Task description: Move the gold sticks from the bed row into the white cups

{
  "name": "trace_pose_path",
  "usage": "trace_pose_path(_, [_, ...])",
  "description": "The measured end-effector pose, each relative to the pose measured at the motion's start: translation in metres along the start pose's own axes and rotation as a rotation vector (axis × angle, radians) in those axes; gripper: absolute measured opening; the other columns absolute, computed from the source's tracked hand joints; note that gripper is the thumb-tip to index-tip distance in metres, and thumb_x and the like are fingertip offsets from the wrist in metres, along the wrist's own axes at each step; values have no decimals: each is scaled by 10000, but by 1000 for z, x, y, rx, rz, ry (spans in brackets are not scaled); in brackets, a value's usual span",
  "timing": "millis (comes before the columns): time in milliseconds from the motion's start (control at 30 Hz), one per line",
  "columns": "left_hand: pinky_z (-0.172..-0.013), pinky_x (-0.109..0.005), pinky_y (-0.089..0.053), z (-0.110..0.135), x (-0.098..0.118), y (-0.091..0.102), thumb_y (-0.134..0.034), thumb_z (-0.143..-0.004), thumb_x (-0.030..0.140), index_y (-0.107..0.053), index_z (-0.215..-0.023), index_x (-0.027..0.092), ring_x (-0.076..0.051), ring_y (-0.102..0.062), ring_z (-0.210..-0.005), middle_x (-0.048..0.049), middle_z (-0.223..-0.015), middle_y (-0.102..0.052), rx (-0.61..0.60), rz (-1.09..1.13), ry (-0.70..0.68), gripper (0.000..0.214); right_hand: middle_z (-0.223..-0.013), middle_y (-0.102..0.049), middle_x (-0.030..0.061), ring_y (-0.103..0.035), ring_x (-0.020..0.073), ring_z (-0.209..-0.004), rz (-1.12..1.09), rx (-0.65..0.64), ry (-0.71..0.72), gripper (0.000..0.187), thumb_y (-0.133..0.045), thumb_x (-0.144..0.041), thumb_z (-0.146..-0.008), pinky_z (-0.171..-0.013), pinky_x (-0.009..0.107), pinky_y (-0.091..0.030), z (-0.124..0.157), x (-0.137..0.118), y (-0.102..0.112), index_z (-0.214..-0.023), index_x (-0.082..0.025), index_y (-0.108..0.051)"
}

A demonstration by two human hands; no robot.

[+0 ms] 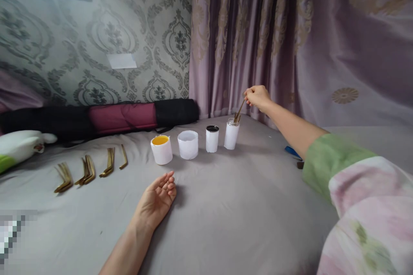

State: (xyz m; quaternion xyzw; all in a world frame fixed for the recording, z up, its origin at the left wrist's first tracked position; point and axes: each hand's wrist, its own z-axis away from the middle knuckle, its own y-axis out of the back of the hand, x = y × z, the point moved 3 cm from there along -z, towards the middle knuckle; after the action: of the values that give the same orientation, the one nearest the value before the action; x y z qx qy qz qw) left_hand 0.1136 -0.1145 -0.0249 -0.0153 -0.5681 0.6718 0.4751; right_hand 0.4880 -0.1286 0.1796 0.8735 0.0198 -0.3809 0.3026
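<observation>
My right hand (258,98) is pinched on the top of a thin gold-brown stick (240,106). The stick's lower end is at the mouth of a tall, white-wrapped glass jar (231,135), where more gold-brown pieces poke out. My left hand (158,197) rests palm up on the grey sheet, fingers loosely curled and nothing in it. Beyond it stand a white-wrapped tub with a yellow inside (161,153), a wide white tub (188,148) and a narrow white-wrapped can with a dark rim (212,141). To the left lie bunches of bent gold-brown sticks (86,171) and a single bent stick (124,157).
A long black and maroon bag (122,116) lies along the patterned wall. A white and green plush toy (19,148) sits at the far left. Purple curtains (245,38) hang behind the jar. A blue object (292,151) lies partly hidden by my right arm.
</observation>
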Motion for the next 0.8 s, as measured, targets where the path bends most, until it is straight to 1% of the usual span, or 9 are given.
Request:
trace_pose_path(133, [-409, -175, -393, -1, 0, 1, -513, -720, 76, -552, -873, 74, -52, -449, -502, -26, -667, -501, -5, -6, -2, 158, -623, -609, 55, -514, 70, -422, 11, -29, 1, 208, -442, -260, -791, -373, 163, -409, 7, 3, -6, -734, -129, -593])
trace_pose_path(300, [-408, -177, -389, -1, 0, 1, -516, -715, 70, -546, -877, 71, -54, -452, -502, -24, -666, -497, -11, -2, 1, 164, -642, -619, 58, -521, 74, -425, 26, -44, -20, 202, -446, -259, -788, -376, 169, -412, 12, 10, -12, -736, -135, -598])
trace_pose_path(567, [-402, -177, -388, 0, 1, 0, -496, -728, 71, -553, -857, 75, -53, -453, -494, -29, -662, -504, -1, 3, 10, 141, -648, -626, 54, -532, 82, -432, 33, -65, -23, 183, -454, -251, -774, -379, 173, -417, 13, 17, -19, -717, -151, -596])
trace_pose_path(800, [-404, -177, -391, -1, 0, 0, -494, -729, 73, -553, -862, 78, -53, -451, -495, -28, -665, -502, 2, -1, 8, 146, -650, -631, 54, -530, 72, -429, 37, -80, -25, 182, -472, -267, -764, -385, 158, -409, 15, 25, -24, -728, -144, -601])
